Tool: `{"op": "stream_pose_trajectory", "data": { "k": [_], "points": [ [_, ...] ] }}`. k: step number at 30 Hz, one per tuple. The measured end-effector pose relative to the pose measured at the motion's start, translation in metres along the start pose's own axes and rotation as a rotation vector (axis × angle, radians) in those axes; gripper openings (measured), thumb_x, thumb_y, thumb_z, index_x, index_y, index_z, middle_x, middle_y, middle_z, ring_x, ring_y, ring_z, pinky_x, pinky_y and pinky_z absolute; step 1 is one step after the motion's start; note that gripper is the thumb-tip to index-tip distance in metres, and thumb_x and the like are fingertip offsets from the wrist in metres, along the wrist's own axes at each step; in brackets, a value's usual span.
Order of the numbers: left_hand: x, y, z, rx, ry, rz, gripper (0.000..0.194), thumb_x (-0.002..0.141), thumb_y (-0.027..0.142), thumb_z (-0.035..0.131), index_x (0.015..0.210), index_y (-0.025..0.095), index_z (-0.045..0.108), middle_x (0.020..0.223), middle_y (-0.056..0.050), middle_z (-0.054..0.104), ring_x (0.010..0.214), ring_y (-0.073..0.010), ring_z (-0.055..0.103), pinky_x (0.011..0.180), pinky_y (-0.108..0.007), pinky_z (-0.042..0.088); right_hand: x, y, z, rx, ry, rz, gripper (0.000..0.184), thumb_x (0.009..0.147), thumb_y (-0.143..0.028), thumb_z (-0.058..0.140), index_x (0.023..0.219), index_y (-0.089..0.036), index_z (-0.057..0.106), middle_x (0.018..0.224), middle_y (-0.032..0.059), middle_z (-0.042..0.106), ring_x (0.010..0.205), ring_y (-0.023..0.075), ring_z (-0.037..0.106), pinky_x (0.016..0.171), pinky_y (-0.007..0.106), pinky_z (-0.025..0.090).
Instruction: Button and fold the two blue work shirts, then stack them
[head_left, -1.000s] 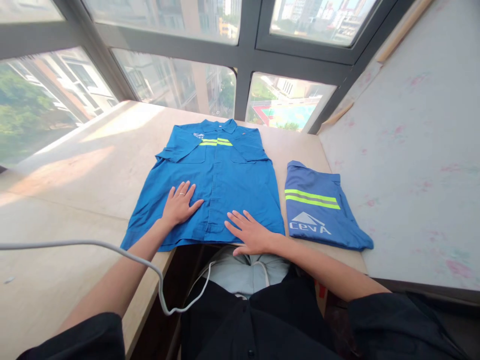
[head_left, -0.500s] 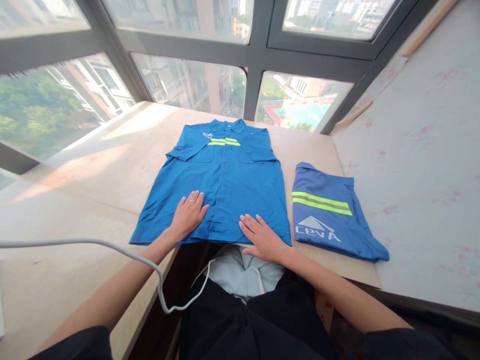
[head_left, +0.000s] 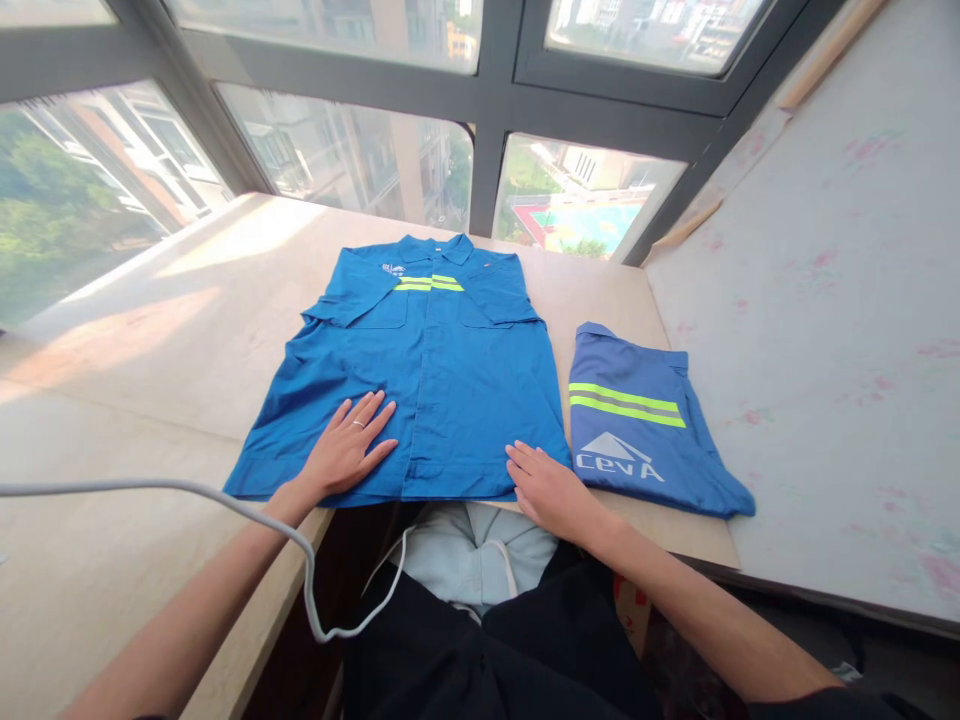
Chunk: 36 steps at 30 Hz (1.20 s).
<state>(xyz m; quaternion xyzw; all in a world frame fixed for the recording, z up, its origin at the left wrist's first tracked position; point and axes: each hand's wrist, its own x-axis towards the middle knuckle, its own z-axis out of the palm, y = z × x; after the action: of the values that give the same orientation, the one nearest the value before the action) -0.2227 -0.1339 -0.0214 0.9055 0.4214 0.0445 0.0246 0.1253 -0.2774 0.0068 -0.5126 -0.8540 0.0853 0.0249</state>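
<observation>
A blue work shirt [head_left: 480, 380] lies spread on the table, collar away from me and hem along the front edge. Its sleeves are folded in over the chest, where a yellow-green reflective stripe runs across. My left hand [head_left: 349, 448] rests flat on the lower left of the shirt, fingers spread, a ring on one finger. Over the shirt's lower right corner lies my right hand [head_left: 553, 492], fingers stretched out on the cloth near the hem; its thumb sits at the edge. To the right is a folded blue garment [head_left: 628, 440] with a reflective stripe and white lettering.
The pale table [head_left: 180, 330] extends left and back to the grey window frame [head_left: 491, 150]. A white cable [head_left: 187, 487] passes over my left forearm and hangs towards my lap. On the right stands a flowered wall [head_left: 840, 350].
My left hand has slid towards the left side of the shirt with its fingers wider apart. My right hand has shifted right towards the hem's corner. The view has moved slightly right.
</observation>
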Motion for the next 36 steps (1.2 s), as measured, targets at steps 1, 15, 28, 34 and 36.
{"op": "stream_pose_trajectory", "data": {
  "k": [1, 15, 28, 34, 36],
  "points": [
    [0.002, -0.003, -0.001, -0.005, -0.008, 0.005, 0.065, 0.099, 0.056, 0.032, 0.154, 0.022, 0.036, 0.162, -0.009, 0.028, 0.152, -0.0255, 0.025, 0.125, -0.050, 0.017, 0.000, 0.000, 0.002, -0.005, 0.026, -0.006, 0.038, 0.088, -0.010, 0.052, 0.123, -0.008, 0.065, 0.141, 0.0207, 0.056, 0.136, 0.0324, 0.050, 0.106, 0.051, 0.051],
    [0.002, -0.012, -0.004, -0.042, -0.034, -0.034, 0.064, 0.099, 0.055, 0.030, 0.152, 0.021, 0.041, 0.161, -0.009, 0.032, 0.151, -0.0246, 0.027, 0.125, -0.049, 0.020, -0.016, 0.018, -0.019, 0.003, 0.097, -0.072, 0.023, 0.096, -0.014, 0.048, 0.094, -0.017, 0.071, 0.115, 0.0101, 0.074, 0.104, 0.0232, 0.071, 0.079, 0.031, 0.059],
    [0.019, 0.083, -0.047, -0.137, 0.025, 0.140, 0.041, 0.100, 0.045, 0.041, 0.105, 0.019, 0.072, 0.107, -0.011, 0.071, 0.092, -0.0228, 0.068, 0.083, -0.036, 0.051, -0.033, 0.012, -0.016, 0.068, 0.111, -0.045, 0.014, 0.091, -0.017, 0.060, 0.101, -0.018, 0.070, 0.121, 0.0116, 0.070, 0.111, 0.0249, 0.066, 0.095, 0.040, 0.056],
    [0.015, 0.116, -0.024, -0.105, -0.046, 0.498, 0.077, 0.081, 0.046, 0.074, 0.147, 0.021, 0.043, 0.152, -0.016, 0.046, 0.140, -0.0325, 0.042, 0.111, -0.047, 0.037, -0.039, 0.013, -0.025, 0.033, 0.127, -0.051, 0.045, 0.079, -0.008, 0.068, 0.124, -0.013, 0.062, 0.133, 0.0163, 0.063, 0.120, 0.0307, 0.061, 0.100, 0.047, 0.054],
    [0.015, 0.122, -0.018, -0.069, -0.040, 0.512, 0.068, 0.084, 0.036, 0.072, 0.144, 0.021, 0.046, 0.147, -0.016, 0.051, 0.138, -0.0312, 0.045, 0.109, -0.046, 0.038, -0.041, 0.014, -0.027, 0.038, 0.119, -0.036, 0.047, 0.079, -0.007, 0.069, 0.125, -0.013, 0.061, 0.133, 0.0164, 0.063, 0.118, 0.0311, 0.062, 0.100, 0.048, 0.054]
  ]
}}
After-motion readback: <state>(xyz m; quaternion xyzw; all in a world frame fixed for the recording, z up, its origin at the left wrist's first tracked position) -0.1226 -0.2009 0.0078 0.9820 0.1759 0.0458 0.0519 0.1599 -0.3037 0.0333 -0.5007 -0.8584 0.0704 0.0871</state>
